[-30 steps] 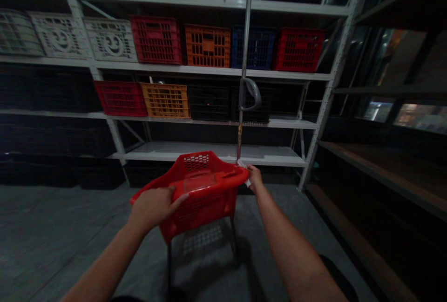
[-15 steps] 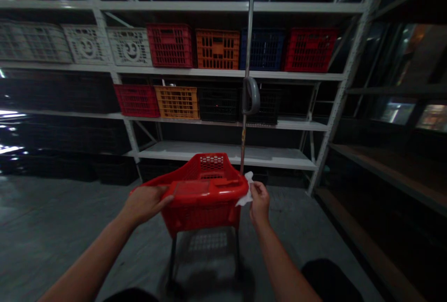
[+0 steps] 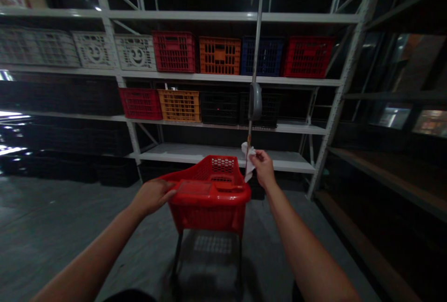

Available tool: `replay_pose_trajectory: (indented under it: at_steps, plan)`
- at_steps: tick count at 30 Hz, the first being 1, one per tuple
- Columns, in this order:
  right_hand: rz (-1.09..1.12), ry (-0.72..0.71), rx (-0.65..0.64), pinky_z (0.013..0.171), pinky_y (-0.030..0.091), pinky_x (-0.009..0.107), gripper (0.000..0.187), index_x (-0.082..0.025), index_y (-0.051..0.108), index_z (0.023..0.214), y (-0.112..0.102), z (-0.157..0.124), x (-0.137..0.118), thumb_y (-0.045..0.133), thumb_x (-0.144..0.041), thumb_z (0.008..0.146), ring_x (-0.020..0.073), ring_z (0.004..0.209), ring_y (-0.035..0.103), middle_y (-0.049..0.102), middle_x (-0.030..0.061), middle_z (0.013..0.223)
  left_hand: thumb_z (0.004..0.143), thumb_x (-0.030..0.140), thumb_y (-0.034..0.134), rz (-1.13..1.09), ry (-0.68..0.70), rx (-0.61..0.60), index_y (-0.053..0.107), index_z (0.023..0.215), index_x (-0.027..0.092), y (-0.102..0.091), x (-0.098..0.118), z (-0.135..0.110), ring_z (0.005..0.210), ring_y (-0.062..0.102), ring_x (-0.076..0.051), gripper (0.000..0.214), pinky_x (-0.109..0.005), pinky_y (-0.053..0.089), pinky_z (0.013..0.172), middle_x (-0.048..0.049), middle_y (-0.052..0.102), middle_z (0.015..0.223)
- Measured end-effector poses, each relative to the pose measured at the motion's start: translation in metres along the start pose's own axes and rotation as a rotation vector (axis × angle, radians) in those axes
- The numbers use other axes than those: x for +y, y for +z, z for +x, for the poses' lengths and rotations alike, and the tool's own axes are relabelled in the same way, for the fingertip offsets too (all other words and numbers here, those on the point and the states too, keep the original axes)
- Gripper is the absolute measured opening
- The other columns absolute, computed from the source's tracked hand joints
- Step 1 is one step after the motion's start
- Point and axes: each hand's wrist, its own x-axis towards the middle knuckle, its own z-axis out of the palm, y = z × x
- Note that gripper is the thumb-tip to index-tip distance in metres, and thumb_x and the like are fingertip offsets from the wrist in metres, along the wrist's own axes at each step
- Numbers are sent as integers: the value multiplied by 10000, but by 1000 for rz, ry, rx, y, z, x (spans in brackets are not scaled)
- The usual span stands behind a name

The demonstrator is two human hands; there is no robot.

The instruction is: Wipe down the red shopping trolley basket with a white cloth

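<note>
A small red plastic shopping cart (image 3: 209, 218) with thin dark legs stands in front of me. My left hand (image 3: 153, 196) grips the left end of its handle, thumb over the near side. A thin metal pole (image 3: 257, 36) rises at the cart's right side, with a grey looped piece (image 3: 256, 101) partway up. In my right hand (image 3: 264, 168), closed in a pinch, is a crumpled white tissue (image 3: 249, 164). It lies against the lower part of the pole, just above the cart's right corner. The fingertips behind the tissue are partly hidden.
A white metal rack (image 3: 223, 78) spans the background. Its shelves hold white crates (image 3: 135, 53), red crates (image 3: 174, 52), an orange crate (image 3: 220, 55), a blue crate (image 3: 262, 56) and black crates (image 3: 220, 109). Another rack (image 3: 387, 167) stands close on the right. Grey floor (image 3: 104, 218) surrounds the cart.
My right hand has moved up with the tissue, from the cart's right handle corner to the pole. The cart has shifted slightly right in view; my left hand stays on it.
</note>
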Motion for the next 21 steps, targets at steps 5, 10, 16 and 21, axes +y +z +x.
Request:
replay_pose_trajectory:
  at_steps: [5,10,16,21]
  plan:
    - [-333,-54,-200,481,303,182,285,-201,402,647,0,0,2,661,-298,577,83,520,379,397,-82,573,831,468,294,113,-103,224,624,966,216,1,16,6,1092,466,-268,436,-515,222,967,-96,577,1139]
    - [-427,118,-321,485,321,193,247,-188,437,648,-20,-26,38,647,-283,558,94,526,405,460,-64,588,815,424,379,24,-174,481,607,943,167,-7,73,0,1059,468,-250,367,-465,289,961,-115,550,1131]
    - [-371,100,-325,466,305,187,323,-188,437,631,-3,5,6,706,-281,477,81,500,379,435,-80,562,824,372,398,-243,60,481,596,907,201,-12,180,11,1027,486,-199,275,-435,266,1000,-64,587,1046]
    - [-211,84,-286,459,324,187,386,-203,390,629,11,23,-21,721,-344,490,75,479,378,415,-90,550,849,455,299,-167,23,305,595,750,163,14,216,30,708,568,-187,427,-386,396,776,-67,626,702]
